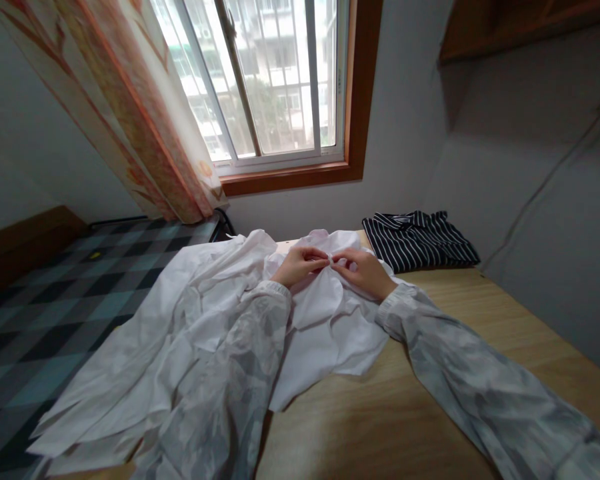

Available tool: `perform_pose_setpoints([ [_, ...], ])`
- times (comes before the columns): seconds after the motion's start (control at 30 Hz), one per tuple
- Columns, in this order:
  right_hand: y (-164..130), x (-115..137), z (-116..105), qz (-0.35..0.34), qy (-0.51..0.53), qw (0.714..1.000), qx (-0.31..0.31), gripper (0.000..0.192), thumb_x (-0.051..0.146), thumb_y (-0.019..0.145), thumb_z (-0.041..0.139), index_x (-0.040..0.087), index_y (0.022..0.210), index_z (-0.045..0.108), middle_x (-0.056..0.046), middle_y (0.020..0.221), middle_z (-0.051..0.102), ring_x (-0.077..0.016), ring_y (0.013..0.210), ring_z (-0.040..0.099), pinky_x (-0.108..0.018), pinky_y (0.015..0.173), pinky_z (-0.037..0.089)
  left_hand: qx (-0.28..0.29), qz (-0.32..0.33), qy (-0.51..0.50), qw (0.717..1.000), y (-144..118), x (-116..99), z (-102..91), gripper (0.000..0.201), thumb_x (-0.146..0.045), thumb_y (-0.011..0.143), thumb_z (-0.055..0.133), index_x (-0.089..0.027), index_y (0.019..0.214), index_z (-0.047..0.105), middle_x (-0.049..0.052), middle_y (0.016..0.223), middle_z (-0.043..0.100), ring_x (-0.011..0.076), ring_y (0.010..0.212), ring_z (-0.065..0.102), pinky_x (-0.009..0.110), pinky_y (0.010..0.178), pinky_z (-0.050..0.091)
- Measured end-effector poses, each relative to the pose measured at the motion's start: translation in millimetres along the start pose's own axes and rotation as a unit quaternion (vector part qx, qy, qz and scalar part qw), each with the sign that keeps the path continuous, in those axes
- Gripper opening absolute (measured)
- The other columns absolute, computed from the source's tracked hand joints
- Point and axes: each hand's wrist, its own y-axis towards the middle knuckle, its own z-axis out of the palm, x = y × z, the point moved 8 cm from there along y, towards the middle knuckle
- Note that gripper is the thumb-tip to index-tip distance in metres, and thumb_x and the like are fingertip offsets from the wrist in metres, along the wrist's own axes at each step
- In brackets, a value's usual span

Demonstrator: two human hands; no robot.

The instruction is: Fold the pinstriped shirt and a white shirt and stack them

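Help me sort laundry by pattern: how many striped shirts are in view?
1: a folded black-and-white striped shirt at the far end of the wooden table, right of the white clothing. Any beneath it would be hidden.

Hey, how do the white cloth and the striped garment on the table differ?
The white cloth is plain; the striped garment is black with pale stripes. The white cloth lies spread and rumpled; the striped garment is neatly folded. Both rest on the wooden table.

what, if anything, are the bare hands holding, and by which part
The left hand and right hand pinch a crumpled white fabric garment near its far end; the exact part is too small to tell.
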Motion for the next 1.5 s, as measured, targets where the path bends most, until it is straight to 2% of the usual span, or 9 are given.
perform_pose_setpoints([
  [0.2,1,10,-8,-0.050,-0.113,0.992,0.015,0.011,0.040,0.101,0.080,0.030,0.107,0.082,-0.005,0.103,0.083,-0.0236,0.082,0.070,-0.038,0.086,0.053,0.017,-0.007,-0.027,0.999,2,9,5.0,0.039,-0.041,0.072,0.098,-0.013,0.095,0.083,0.004,0.083,0.078,0.0124,0.072,0.067,0.024,0.068,0.050],
  [0.43,-7,8,-5,-0.073,-0.095,0.993,-0.004,0.016,0.042,0.107,0.072,0.029,0.101,0.081,-0.005,0.100,0.083,-0.0247,0.083,0.071,-0.039,0.090,0.049,0.036,0.002,-0.023,0.999,0,11,13.6,0.049,-0.056,0.073,0.097,-0.013,0.092,0.082,0.003,0.079,0.075,0.0116,0.070,0.063,0.024,0.066,0.047],
  [0.57,-12,-4,1,-0.052,-0.099,0.994,-0.012,0.017,0.040,0.109,0.069,0.027,0.106,0.080,-0.006,0.099,0.083,-0.0242,0.081,0.072,-0.038,0.086,0.049,0.030,0.027,-0.035,0.999,1,19,18.2,0.053,-0.063,0.074,0.095,-0.013,0.087,0.081,0.001,0.073,0.072,0.0111,0.066,0.059,0.024,0.064,0.045],
  [0.73,-13,-18,12,-0.015,-0.102,0.994,0.028,0.019,0.040,0.109,0.068,0.024,0.108,0.079,-0.008,0.100,0.083,-0.0236,0.083,0.073,-0.035,0.082,0.052,0.006,0.033,-0.050,0.998,-3,34,19.2,0.059,-0.070,0.073,0.094,-0.014,0.086,0.081,0.000,0.070,0.070,0.0113,0.064,0.056,0.024,0.061,0.043],
  [0.97,-13,-23,15,-0.002,-0.122,0.992,0.044,0.016,0.039,0.108,0.070,0.025,0.109,0.079,-0.008,0.099,0.084,-0.0246,0.088,0.074,-0.035,0.086,0.054,-0.010,0.081,-0.014,0.997,-6,36,17.1,0.050,-0.059,0.073,0.098,-0.015,0.091,0.082,0.005,0.087,0.080,0.0161,0.077,0.068,0.028,0.074,0.054],
  [1.17,-12,-21,15,0.004,-0.146,0.988,0.042,0.027,0.047,0.109,0.069,0.023,0.105,0.079,-0.008,0.094,0.083,-0.0251,0.084,0.073,-0.035,0.083,0.051,-0.033,0.119,0.050,0.991,-4,40,16.0,0.040,-0.051,0.078,0.092,-0.015,0.091,0.083,0.005,0.083,0.080,0.0175,0.075,0.069,0.029,0.073,0.055],
  [1.33,-14,-20,20,-0.012,-0.189,0.980,0.068,0.019,0.037,0.108,0.071,0.022,0.101,0.080,-0.008,0.096,0.083,-0.0255,0.089,0.074,-0.036,0.090,0.048,-0.058,0.170,0.232,0.956,-9,35,25.0,0.018,-0.033,0.088,0.077,-0.018,0.093,0.085,0.002,0.081,0.080,0.0174,0.075,0.069,0.028,0.072,0.053],
  [1.4,-14,-20,21,-0.009,-0.195,0.978,0.072,0.014,0.032,0.106,0.072,0.022,0.101,0.080,-0.007,0.098,0.083,-0.0254,0.091,0.075,-0.036,0.092,0.047,-0.072,0.187,0.330,0.922,-14,29,31.8,0.015,-0.026,0.091,0.073,-0.020,0.097,0.085,0.003,0.089,0.083,0.0193,0.081,0.072,0.030,0.078,0.054],
  [1.5,-14,-22,20,0.005,-0.198,0.977,0.074,0.008,0.027,0.103,0.074,0.021,0.103,0.080,-0.008,0.100,0.084,-0.0252,0.092,0.074,-0.035,0.092,0.047,-0.084,0.218,0.474,0.849,-24,17,44.3,0.016,-0.025,0.097,0.070,-0.022,0.100,0.086,0.009,0.103,0.085,0.0248,0.091,0.076,0.037,0.090,0.055],
])
